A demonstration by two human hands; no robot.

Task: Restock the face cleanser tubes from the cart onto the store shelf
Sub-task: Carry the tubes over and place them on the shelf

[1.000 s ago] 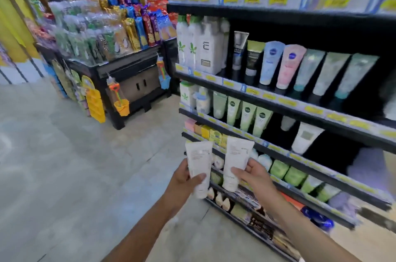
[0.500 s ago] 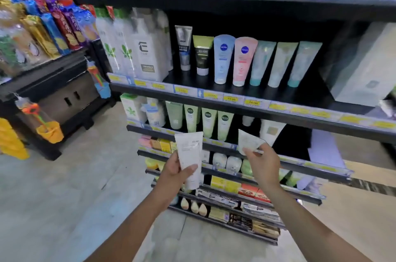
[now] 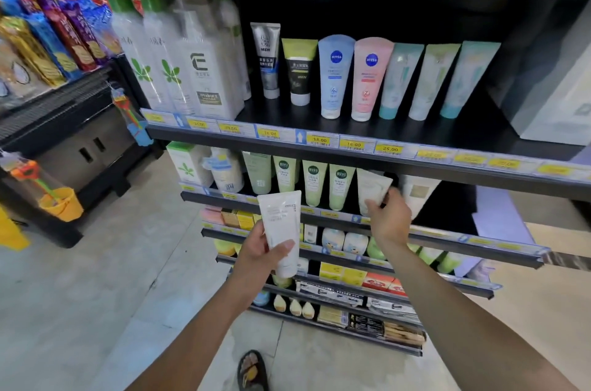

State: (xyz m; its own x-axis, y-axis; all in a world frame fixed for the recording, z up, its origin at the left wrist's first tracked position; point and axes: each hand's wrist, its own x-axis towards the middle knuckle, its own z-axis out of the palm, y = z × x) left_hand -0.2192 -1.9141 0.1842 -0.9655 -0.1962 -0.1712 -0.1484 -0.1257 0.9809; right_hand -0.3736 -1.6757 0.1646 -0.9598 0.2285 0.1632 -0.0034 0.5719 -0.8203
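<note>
Presently: left hand (image 3: 260,251), forearm raised, wraps thumb and fingers round one smooth white cleanser tube (image 3: 281,227), upright before the shelving. Right hand (image 3: 389,219), arm extended, pinches second white tube (image 3: 372,187), tilted, over black metal shelf (image 3: 447,238), beside pale-green tubes (image 3: 315,181).

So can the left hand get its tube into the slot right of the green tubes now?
Probably not yet: the right hand and its white tube fill that slot. The left hand holds the other tube in front of the green tubes.
</note>
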